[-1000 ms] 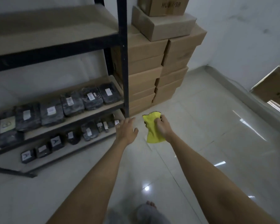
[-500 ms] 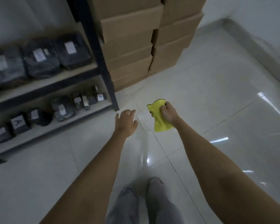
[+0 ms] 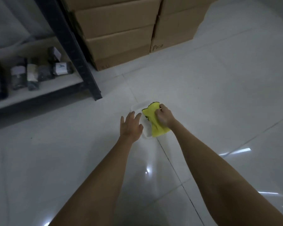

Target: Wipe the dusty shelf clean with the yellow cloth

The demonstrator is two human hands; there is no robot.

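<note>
My right hand point(image 3: 164, 117) grips the yellow cloth point(image 3: 153, 122), which hangs bunched below my fist over a pale shallow container point(image 3: 138, 106) on the floor. My left hand point(image 3: 131, 126) hovers open just left of the cloth, fingers spread, holding nothing. The shelf point(image 3: 39, 88) stands at the left: its lowest board is pale and dusty, with a black metal post point(image 3: 75, 51) at its right corner. Only the bottom level shows.
Small dark wrapped packages with white labels point(image 3: 60, 69) sit on the bottom shelf board. Stacked cardboard boxes point(image 3: 121, 30) stand behind the post, at the top centre. Glossy white floor tiles point(image 3: 219, 95) spread to the right and toward me.
The view has tilted further down and closer to the floor. Both hands have lowered toward the pale container, the right still gripping the cloth.
</note>
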